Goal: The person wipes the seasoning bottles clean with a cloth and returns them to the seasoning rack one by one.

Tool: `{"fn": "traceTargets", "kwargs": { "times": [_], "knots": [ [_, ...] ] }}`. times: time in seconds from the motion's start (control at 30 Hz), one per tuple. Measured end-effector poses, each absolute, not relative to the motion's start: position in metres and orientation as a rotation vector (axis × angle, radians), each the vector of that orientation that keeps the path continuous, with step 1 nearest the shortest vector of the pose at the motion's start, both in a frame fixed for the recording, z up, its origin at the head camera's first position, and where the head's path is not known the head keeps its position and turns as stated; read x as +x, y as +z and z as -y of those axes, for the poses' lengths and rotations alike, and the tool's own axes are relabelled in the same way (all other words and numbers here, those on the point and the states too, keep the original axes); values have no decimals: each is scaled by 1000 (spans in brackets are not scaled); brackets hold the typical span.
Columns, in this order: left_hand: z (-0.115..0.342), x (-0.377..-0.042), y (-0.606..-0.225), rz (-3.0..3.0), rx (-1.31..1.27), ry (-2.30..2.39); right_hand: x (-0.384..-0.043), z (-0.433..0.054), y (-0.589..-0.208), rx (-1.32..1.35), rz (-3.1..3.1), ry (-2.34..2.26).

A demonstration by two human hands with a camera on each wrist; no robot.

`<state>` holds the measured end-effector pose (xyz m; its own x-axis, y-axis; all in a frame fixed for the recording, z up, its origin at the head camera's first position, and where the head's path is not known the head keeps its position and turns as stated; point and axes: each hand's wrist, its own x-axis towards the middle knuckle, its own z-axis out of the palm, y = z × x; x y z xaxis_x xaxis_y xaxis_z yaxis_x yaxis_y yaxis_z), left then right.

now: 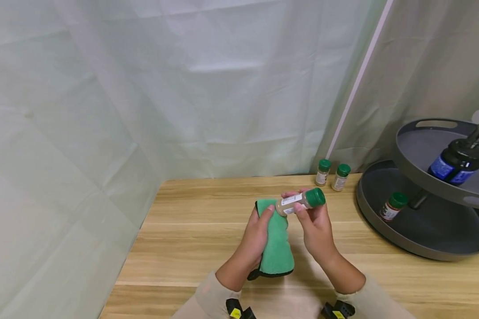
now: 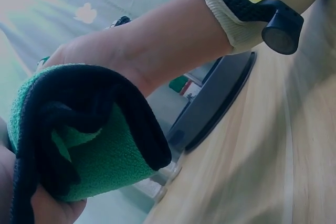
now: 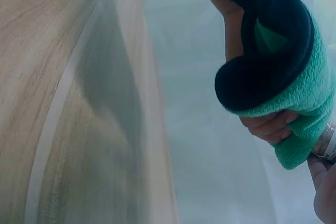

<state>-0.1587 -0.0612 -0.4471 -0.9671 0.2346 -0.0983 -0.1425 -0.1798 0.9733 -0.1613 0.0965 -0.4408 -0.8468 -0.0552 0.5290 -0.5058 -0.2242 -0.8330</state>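
My left hand (image 1: pixel 257 237) grips a folded green cloth (image 1: pixel 276 248) with black edging, its thumb lying over the top. In my right hand (image 1: pixel 317 232) is a spice jar (image 1: pixel 293 203) with a green cap, tilted so the cap points up and right. The jar's base end touches the cloth near my left thumb. Seen from the left wrist, the cloth (image 2: pixel 110 166) curls into a loose roll and hides most of my left fingers. The right wrist view shows the cloth (image 3: pixel 310 103) beside a sliver of the jar (image 3: pixel 328 141).
Two green-capped jars (image 1: pixel 322 173) (image 1: pixel 341 177) stand at the table's back edge. On the right is a two-tier dark turntable (image 1: pixel 427 241); its lower tier holds a green-capped jar (image 1: pixel 393 206), its upper tier a dark bottle with a blue label (image 1: pixel 457 163). Pale curtains (image 1: pixel 231 88) hang behind.
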Motion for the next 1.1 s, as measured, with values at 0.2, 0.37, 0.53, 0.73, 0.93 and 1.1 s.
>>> {"fn": "traceTargets", "kwargs": {
  "times": [0.2, 0.37, 0.53, 0.73, 0.93, 1.1],
  "knots": [
    [60, -158, -446, -1828, 100, 2228, -167, -98, -444, 666, 1703, 2142],
    [61, -158, -445, -1855, 82, 2249, -167, -98, -444, 640, 1717, 2168],
    [63, -159, -443, -1873, 76, 2274, -166, -98, -445, 614, 1734, 2166],
    [66, -159, -440, -1846, 92, 2312, -167, -98, -447, 606, 1726, 2179],
    [67, -159, -439, -1855, 96, 2327, -166, -98, -447, 627, 1719, 2180],
    [68, -160, -439, -1860, 69, 2361, -162, -96, -445, 607, 1744, 2206]
  ]
}}
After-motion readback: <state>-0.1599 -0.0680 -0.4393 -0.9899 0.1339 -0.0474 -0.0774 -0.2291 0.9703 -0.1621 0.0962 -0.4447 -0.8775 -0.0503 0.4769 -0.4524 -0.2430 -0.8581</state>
